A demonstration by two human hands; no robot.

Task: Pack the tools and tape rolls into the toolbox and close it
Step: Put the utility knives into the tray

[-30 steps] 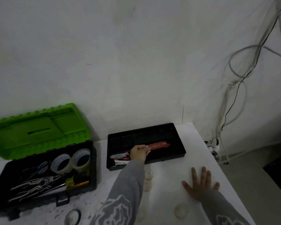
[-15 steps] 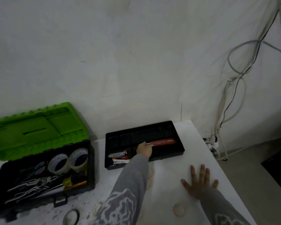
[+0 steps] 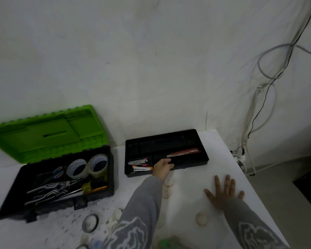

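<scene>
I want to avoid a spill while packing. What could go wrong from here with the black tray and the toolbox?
If the left hand lifts the black tray by its front rim alone, it may tilt and the red knife and staplers could slide. The tape rolls stand on edge in the toolbox, so the tray may not seat.

Left hand [image 3: 162, 167] has released the red cutter [image 3: 184, 152] — it lies in the tray [image 3: 196, 162].
</scene>
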